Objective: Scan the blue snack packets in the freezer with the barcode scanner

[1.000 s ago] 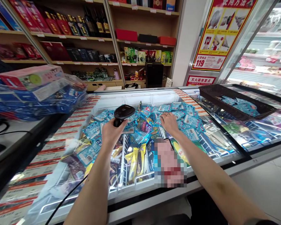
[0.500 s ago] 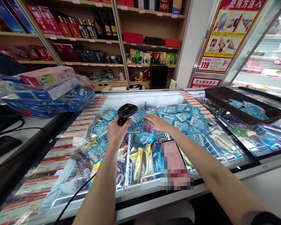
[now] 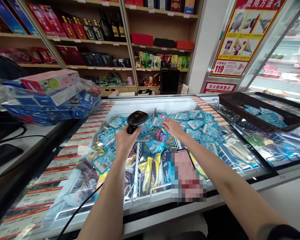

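My left hand (image 3: 125,138) is wrapped around the handle of a black barcode scanner (image 3: 138,118), whose head points away from me. My right hand (image 3: 173,128) is palm down over flat blue packets (image 3: 195,124) with barcode labels, fingers slightly bent and nothing visibly gripped. Its fingertips are beside one blue packet (image 3: 157,122); whether they touch it I cannot tell. Many such packets are spread over the freezer's glass top. Between my hands a purple-red wrapper (image 3: 161,136) shows among the ice creams below.
A phone (image 3: 186,166), partly blurred out, lies on the near edge of the freezer. At right is a brown basket (image 3: 255,115) with more blue packets. Plastic-wrapped boxes (image 3: 50,96) are stacked at left. The scanner's black cable (image 3: 81,206) runs beside my left forearm.
My right hand has moved a little to the right, its fingers now more bent, uncovering the purple-red wrapper. The scanner in my left hand has shifted very slightly right.
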A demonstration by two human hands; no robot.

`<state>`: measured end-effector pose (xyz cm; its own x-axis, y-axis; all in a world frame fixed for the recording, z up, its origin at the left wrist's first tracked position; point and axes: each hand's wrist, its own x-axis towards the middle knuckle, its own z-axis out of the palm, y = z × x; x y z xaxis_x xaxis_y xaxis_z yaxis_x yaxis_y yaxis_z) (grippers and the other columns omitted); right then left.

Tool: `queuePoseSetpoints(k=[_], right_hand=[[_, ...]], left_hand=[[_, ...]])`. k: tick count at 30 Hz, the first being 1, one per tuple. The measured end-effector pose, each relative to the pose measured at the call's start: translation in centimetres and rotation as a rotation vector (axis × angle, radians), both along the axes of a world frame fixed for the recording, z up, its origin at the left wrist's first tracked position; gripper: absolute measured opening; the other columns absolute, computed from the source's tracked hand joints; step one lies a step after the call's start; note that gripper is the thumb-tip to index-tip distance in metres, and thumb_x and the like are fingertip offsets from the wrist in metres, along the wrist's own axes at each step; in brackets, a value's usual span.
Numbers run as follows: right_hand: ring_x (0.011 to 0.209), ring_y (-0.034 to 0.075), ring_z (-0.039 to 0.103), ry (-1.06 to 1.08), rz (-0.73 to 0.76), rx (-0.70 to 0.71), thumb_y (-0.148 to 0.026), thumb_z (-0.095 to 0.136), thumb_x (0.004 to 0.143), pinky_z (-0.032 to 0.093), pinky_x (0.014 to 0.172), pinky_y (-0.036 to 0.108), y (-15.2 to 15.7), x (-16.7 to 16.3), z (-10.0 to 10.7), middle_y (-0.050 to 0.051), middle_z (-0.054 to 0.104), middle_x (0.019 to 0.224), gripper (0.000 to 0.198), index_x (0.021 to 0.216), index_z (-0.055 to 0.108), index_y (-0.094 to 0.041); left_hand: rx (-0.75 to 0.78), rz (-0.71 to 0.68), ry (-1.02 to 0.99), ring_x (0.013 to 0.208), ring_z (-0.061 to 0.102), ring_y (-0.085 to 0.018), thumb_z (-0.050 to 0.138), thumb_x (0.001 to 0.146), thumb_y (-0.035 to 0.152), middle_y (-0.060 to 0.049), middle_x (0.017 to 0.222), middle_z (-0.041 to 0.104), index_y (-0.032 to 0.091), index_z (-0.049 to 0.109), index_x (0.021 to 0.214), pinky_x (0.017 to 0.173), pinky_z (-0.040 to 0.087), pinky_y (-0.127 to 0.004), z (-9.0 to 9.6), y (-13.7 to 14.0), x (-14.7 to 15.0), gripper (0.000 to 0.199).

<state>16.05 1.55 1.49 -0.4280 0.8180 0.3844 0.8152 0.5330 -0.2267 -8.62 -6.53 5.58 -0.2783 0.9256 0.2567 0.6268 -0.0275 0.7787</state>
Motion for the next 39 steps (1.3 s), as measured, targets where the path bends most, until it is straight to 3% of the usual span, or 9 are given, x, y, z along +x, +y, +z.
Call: queuePoseSetpoints(k=[5,8,13,18,21,26,30,35,39], right_hand=[[0.117,0.026,0.057,0.101,-0.155,-0.096,-0.034,0.062,0.092,0.044,0.1,0.038,0.8,0.6,-0.5,0.018,0.059,0.129,0.053,0.138,0.051,-0.011],[0.129,0.028,0.05,0.073,-0.102,-0.157,-0.03,0.064,0.091,0.039,0.107,0.038,1.3,0.7,-0.1,0.02,0.051,0.139,0.06,0.144,0.045,-0.009],[0.126,0.029,0.053,0.02,-0.037,-0.253,-0.022,0.065,0.088,0.042,0.105,0.04,1.9,0.5,0.8,0.018,0.056,0.134,0.063,0.146,0.043,-0.013],[0.141,0.03,0.039,-0.023,0.018,-0.29,-0.02,0.068,0.082,0.035,0.111,0.037,2.4,0.3,1.2,0.019,0.042,0.151,0.072,0.148,0.041,-0.011],[0.138,0.03,0.043,-0.059,0.059,-0.353,-0.024,0.068,0.081,0.037,0.11,0.037,2.9,0.1,1.4,0.016,0.044,0.15,0.074,0.148,0.041,-0.013],[0.131,0.032,0.049,-0.065,-0.015,-0.312,-0.029,0.075,0.073,0.042,0.102,0.036,3.1,0.2,1.9,0.019,0.052,0.14,0.079,0.144,0.045,-0.011],[0.116,0.033,0.058,0.06,-0.169,-0.277,-0.041,0.081,0.068,0.047,0.093,0.039,2.7,1.5,1.5,0.017,0.062,0.121,0.068,0.126,0.059,-0.013],[0.075,0.022,0.068,0.478,-0.301,-0.317,-0.038,0.076,0.072,0.051,0.068,0.032,1.9,3.5,0.2,0.002,0.066,0.077,0.03,0.085,0.059,-0.018],[0.054,0.017,0.065,0.911,-0.227,-0.44,-0.034,0.068,0.078,0.047,0.049,0.026,0.7,4.5,-1.0,-0.004,0.059,0.054,0.024,0.076,0.048,-0.022]], left_hand=[[0.005,-0.005,0.049,0.06,0.063,-0.022,0.06,0.074,0.064,-0.003,0.056,0.064,0.019,0.069,0.083,0.053,0.04,-0.027,0.0,-0.1,0.2,0.046],[0.003,-0.009,0.049,0.058,0.063,-0.021,0.06,0.074,0.064,-0.003,0.054,0.063,0.019,0.069,0.084,0.053,0.039,-0.027,0.0,0.0,0.2,0.047],[-0.001,-0.021,0.059,0.061,0.063,-0.021,0.06,0.074,0.065,-0.003,0.056,0.064,0.019,0.07,0.087,0.053,0.038,-0.026,-0.1,0.1,0.2,0.049],[0.007,-0.029,0.102,0.064,0.062,-0.021,0.06,0.073,0.066,-0.004,0.061,0.064,0.018,0.071,0.088,0.053,0.036,-0.026,0.0,0.0,0.3,0.051],[0.015,-0.059,0.11,0.065,0.061,-0.021,0.059,0.074,0.066,-0.005,0.063,0.065,0.017,0.07,0.087,0.053,0.036,-0.026,0.1,-0.1,0.3,0.051],[0.005,-0.066,0.088,0.064,0.061,-0.021,0.06,0.074,0.065,-0.004,0.063,0.064,0.018,0.069,0.085,0.053,0.036,-0.026,0.2,-0.2,0.2,0.05],[0.017,-0.071,0.1,0.064,0.06,-0.02,0.059,0.074,0.066,-0.004,0.062,0.064,0.018,0.068,0.084,0.053,0.035,-0.026,0.0,0.0,0.2,0.05],[-0.014,-0.061,0.162,0.06,0.058,-0.02,0.058,0.073,0.067,-0.004,0.061,0.063,0.017,0.069,0.082,0.052,0.034,-0.026,0.2,0.0,0.5,0.052],[-0.024,-0.093,0.13,0.056,0.056,-0.018,0.061,0.073,0.066,-0.003,0.057,0.062,0.017,0.068,0.081,0.05,0.034,-0.026,0.5,-0.5,1.2,0.05]])
